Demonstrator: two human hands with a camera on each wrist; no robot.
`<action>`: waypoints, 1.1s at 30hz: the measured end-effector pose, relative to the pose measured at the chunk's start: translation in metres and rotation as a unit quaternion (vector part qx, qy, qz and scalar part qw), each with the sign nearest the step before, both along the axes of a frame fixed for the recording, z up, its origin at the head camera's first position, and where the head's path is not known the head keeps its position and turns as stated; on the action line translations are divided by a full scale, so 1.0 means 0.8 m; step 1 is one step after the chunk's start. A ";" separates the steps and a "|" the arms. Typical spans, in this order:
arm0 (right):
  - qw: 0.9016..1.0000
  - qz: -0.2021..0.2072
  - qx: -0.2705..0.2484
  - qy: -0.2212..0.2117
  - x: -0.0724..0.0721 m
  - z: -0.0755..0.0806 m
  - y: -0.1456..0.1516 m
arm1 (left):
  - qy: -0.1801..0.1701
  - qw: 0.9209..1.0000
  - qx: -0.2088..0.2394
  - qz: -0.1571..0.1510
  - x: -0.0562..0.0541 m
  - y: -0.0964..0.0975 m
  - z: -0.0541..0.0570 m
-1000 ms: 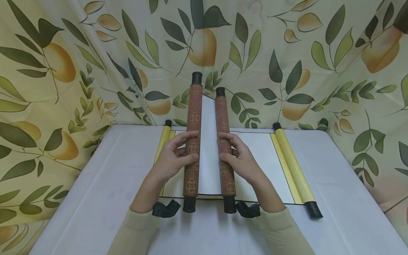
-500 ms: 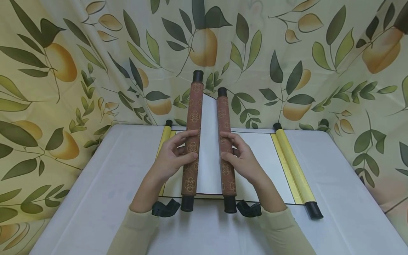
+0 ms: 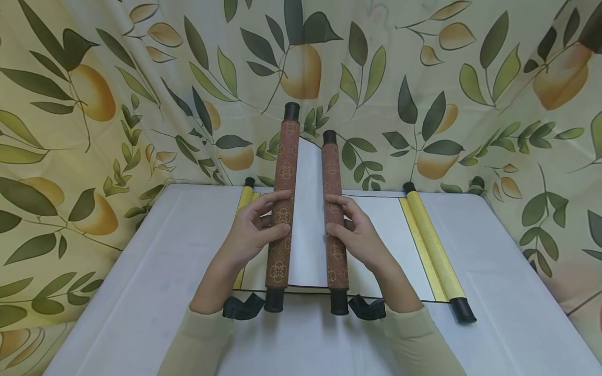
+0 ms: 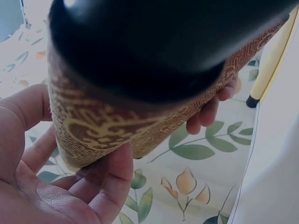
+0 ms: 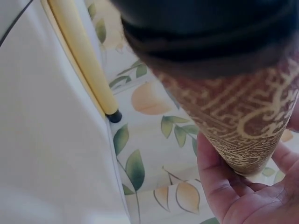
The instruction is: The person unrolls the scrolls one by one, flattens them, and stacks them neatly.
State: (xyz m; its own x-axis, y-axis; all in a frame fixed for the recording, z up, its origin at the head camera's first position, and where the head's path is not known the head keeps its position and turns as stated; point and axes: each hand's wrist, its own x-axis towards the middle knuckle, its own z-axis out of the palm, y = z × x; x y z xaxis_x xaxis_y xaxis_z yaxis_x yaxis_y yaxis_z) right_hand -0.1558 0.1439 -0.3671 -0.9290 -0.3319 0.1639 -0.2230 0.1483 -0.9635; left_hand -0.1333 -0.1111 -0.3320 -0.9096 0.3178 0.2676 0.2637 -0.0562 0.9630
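Observation:
A hanging scroll with two red-brown, gold-patterned rollers is held up over the table. My left hand (image 3: 251, 232) grips its left roller (image 3: 286, 169), thumb on the near face and fingers round the back. Its right roller (image 3: 332, 169) is gripped the same way by my right hand (image 3: 357, 232). Between them stretches a narrow band of white paper (image 3: 308, 219). Both rollers have black end caps and tilt with their far ends raised. In the left wrist view the patterned roller (image 4: 93, 126) rests across curled fingers; the right wrist view shows the other patterned roller (image 5: 247, 116) in the palm.
Beneath lies a second scroll, spread on the white table (image 3: 141, 292), its white sheet (image 3: 376, 214) partly hidden by my hands. One yellow roller (image 3: 435, 240) is at right, another yellow roller (image 3: 245, 197) at left. A fruit-and-leaf patterned curtain (image 3: 188, 130) hangs behind the table.
The two patterned rollers have drawn slightly apart, the left one shifting left and the right one right. The white band between them has widened. Both hands keep their hold.

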 end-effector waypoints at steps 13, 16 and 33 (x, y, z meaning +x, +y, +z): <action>1.000 -0.001 0.003 0.000 0.000 0.001 0.002 | -0.001 1.000 0.000 -0.003 0.001 0.000 0.002; 1.000 -0.001 0.002 0.001 0.000 0.003 0.002 | 0.001 1.000 0.001 -0.004 0.001 -0.001 0.002; 1.000 -0.003 0.006 0.006 -0.001 0.001 0.003 | 0.006 1.000 0.004 -0.003 0.003 -0.004 0.006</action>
State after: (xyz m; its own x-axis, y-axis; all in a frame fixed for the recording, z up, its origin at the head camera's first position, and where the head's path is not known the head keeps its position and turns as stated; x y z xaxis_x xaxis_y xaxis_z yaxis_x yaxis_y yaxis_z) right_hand -0.1564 0.1466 -0.3659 -0.9289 -0.3287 0.1706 -0.2332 0.1612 -0.9590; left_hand -0.1305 -0.1144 -0.3271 -0.9040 0.3217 0.2818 0.2757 -0.0653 0.9590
